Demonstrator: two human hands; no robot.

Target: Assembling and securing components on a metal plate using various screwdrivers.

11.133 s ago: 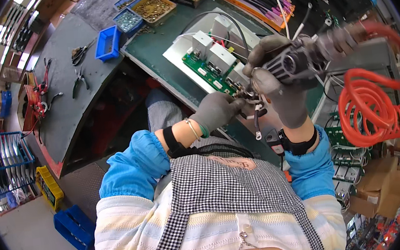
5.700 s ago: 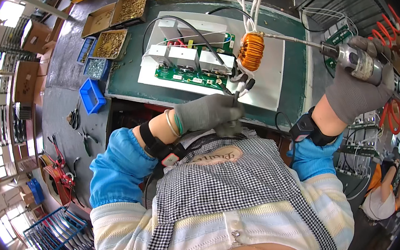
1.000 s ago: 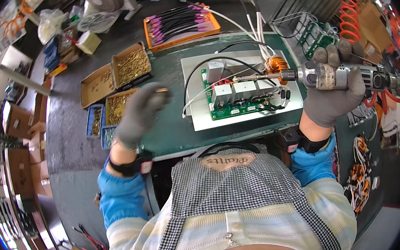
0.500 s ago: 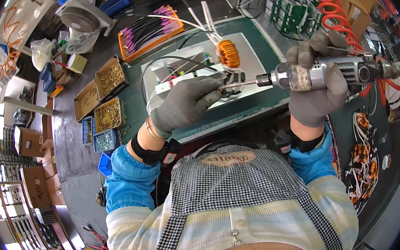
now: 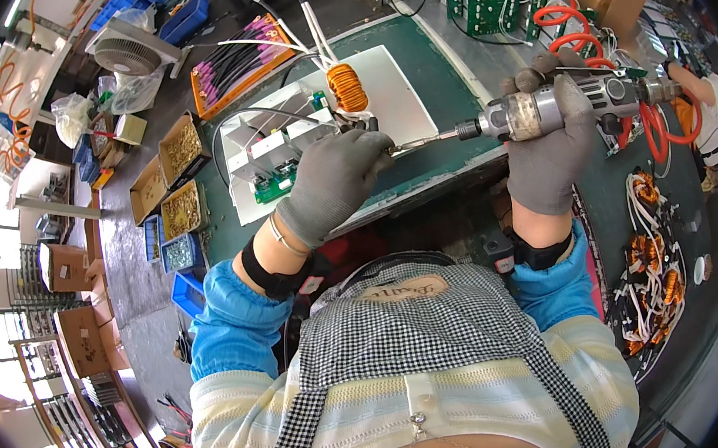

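Observation:
My right hand (image 5: 551,151), in a grey glove, is wrapped round a silver and black air screwdriver (image 5: 531,112) held level, its bit pointing left. The fingers of my left hand (image 5: 335,178), also gloved in grey, are pinched together at the bit's tip. Whatever sits between them is hidden. Beyond the left hand lies a pale metal panel (image 5: 402,88) carrying a green circuit board (image 5: 272,186), white blocks and cables. An orange wire-wound coil (image 5: 347,87) with thick white leads stands on the panel, just past my left fingertips.
A green-topped bench (image 5: 437,54) bears the panel. Boxes of brass fasteners (image 5: 182,146) and blue bins (image 5: 180,253) stand left. An orange tray (image 5: 242,66) of dark cables is behind. A red coiled hose (image 5: 560,15) hangs right, by green boards (image 5: 476,2). More coils (image 5: 648,264) lie right; a person (image 5: 715,112) is beyond.
The view has swung, so the bench and panel appear farther left and tilted. Relative to the coil, both hands and the screwdriver are farther right. A person has come into view at far right.

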